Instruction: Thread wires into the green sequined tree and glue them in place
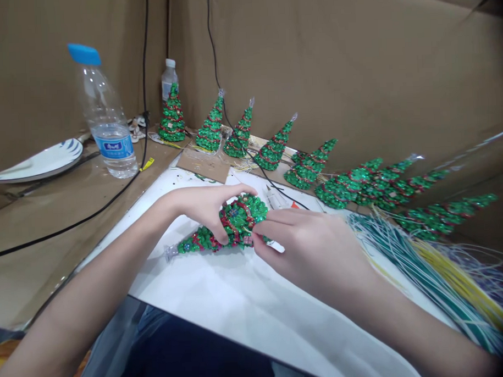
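A small green tinsel Christmas tree [206,239] with red garland lies on its side over the white work surface [222,299], its clear tip pointing left. My left hand [211,209] is wrapped round the wide base end, thumb at the near side and fingers over the far side. At the right of that base, my right hand [302,236] has its thumb and forefinger pinched together against the tree. A thin pale strand shows at the pinch, but the fingertips hide most of it.
Several similar trees [210,126] stand or lean along the back. Bundled green and yellow wires [436,270] lie at right. A water bottle [116,149], a white fan-shaped plate [40,160] and a black cable [91,216] are at left. A small tube [276,198] lies behind my hands.
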Demonstrator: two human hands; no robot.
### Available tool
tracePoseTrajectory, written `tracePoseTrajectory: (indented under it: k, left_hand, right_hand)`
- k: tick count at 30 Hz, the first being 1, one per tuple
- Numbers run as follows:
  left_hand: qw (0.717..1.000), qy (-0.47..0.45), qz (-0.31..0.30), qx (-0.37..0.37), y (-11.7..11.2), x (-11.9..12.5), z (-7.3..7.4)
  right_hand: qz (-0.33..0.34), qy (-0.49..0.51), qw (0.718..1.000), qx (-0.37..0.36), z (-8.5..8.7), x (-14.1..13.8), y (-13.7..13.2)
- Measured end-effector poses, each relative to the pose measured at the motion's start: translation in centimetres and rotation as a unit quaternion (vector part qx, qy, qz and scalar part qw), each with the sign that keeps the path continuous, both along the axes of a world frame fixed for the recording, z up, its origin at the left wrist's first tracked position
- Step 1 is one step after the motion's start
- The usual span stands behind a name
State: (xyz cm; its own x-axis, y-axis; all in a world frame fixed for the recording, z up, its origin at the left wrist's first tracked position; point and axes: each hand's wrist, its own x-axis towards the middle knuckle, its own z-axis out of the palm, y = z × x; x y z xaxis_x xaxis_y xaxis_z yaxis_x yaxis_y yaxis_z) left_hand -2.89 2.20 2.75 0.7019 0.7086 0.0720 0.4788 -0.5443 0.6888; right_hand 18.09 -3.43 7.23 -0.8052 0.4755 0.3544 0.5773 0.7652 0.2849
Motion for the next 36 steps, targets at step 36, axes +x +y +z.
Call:
tracePoseTrajectory:
  k: [36]
  left_hand:
    - [1.000,0.002,-0.002,0.002,-0.1,0.1,0.2]
  right_hand:
    - [-0.116,-0.048,0.974,-0.189,-0.1,0.2,-0.2]
